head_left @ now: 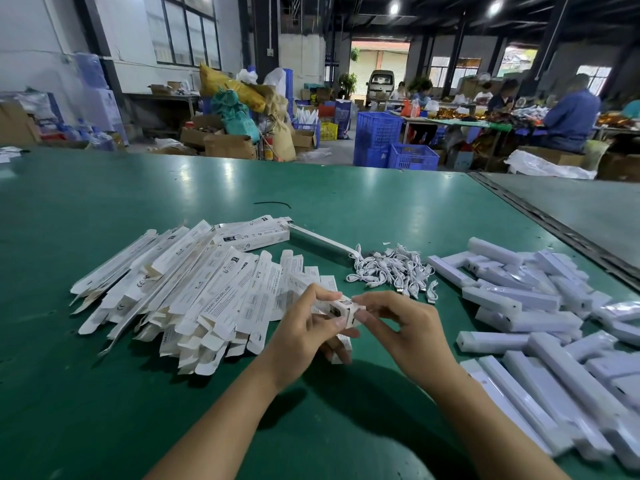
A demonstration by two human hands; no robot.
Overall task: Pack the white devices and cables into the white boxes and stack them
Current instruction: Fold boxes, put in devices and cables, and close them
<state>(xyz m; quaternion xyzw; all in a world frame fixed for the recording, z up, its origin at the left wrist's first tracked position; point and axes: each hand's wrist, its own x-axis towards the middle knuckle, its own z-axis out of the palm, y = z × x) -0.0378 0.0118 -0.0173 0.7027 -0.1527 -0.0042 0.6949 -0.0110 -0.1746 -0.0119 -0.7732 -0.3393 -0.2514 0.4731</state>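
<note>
Both my hands hold one long white box (341, 311) end-on above the green table (381, 202). My left hand (304, 336) grips the box body from the left. My right hand (401, 327) pinches its open end flap from the right. A heap of flat, unfolded white boxes (194, 289) lies to the left. Coiled white cables (391, 268) sit in a pile just beyond my hands. White bar-shaped devices (540, 317) in clear wrap are heaped on the right.
One assembled long box (322, 242) lies behind the cable pile, and a black cable tie (273, 203) lies further back. A metal seam (554, 226) joins a grey table on the right. Blue crates (394, 143), cardboard boxes and seated workers are beyond the table.
</note>
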